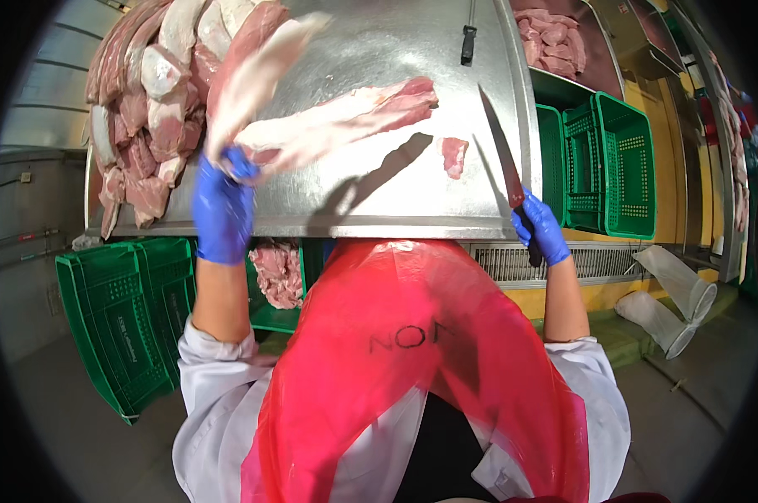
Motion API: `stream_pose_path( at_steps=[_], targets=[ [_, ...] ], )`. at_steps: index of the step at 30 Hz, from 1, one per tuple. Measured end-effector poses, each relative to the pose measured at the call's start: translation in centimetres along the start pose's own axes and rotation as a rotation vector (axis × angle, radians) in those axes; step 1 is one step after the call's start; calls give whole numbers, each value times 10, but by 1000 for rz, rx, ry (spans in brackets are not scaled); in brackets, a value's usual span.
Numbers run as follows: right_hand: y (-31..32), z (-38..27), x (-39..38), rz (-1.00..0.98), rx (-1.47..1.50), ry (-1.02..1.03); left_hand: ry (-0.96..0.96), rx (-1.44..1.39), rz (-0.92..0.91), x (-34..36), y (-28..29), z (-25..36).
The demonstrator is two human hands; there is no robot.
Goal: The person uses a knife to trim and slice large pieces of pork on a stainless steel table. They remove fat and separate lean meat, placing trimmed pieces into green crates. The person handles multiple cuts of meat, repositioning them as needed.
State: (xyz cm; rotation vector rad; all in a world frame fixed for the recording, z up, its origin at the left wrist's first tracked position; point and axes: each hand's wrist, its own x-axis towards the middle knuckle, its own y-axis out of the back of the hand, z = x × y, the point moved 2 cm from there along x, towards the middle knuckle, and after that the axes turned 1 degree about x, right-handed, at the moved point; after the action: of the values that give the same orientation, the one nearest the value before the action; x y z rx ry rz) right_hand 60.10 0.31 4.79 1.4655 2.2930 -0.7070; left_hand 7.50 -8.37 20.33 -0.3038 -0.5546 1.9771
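Gloved in blue, my left hand (232, 189) is closed on one end of a long strip of meat (253, 88), which is lifted and blurred by motion. A second pale and pink strip (345, 117) lies across the steel table (379, 189) beside it, and whether my left fingers also touch it I cannot tell. My right hand (542, 226), also gloved in blue, is wrapped round the black handle of a knife (503, 151). Its blade points away from me over the table's right side. A small scrap of meat (453, 157) sits left of the blade.
Piled meat pieces (148, 109) cover the table's left end. At the far edge rests another black-handled tool (468, 46). Green crates (611, 163) stand at right, with a tray of meat (552, 42) beyond. More crates (131, 327) and meat trimmings (276, 275) are below the near left edge.
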Motion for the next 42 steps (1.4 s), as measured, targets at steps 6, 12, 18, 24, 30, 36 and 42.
stream_pose_path(
  at_steps=[6,12,18,24,30,36,42],
  targets=[
    [-44,-8,-11,19,-567,-76,52,970,60,-87,125,-192],
    [-104,13,29,-281,-1056,87,-62,1872,-577,-29,9,-233],
    [-123,16,48,-203,-1281,72,165,1638,-492,-19,40,-284],
    [-128,5,76,-158,-1239,268,441,1262,-336,-16,36,-271],
    [-131,14,32,-309,-1073,181,423,1443,-451,-25,39,-276],
    [-190,42,119,-201,-1328,325,264,1450,-746,-41,2,-271],
    [-176,31,103,-270,-1415,289,195,1682,-515,5,92,-224]
  ],
)
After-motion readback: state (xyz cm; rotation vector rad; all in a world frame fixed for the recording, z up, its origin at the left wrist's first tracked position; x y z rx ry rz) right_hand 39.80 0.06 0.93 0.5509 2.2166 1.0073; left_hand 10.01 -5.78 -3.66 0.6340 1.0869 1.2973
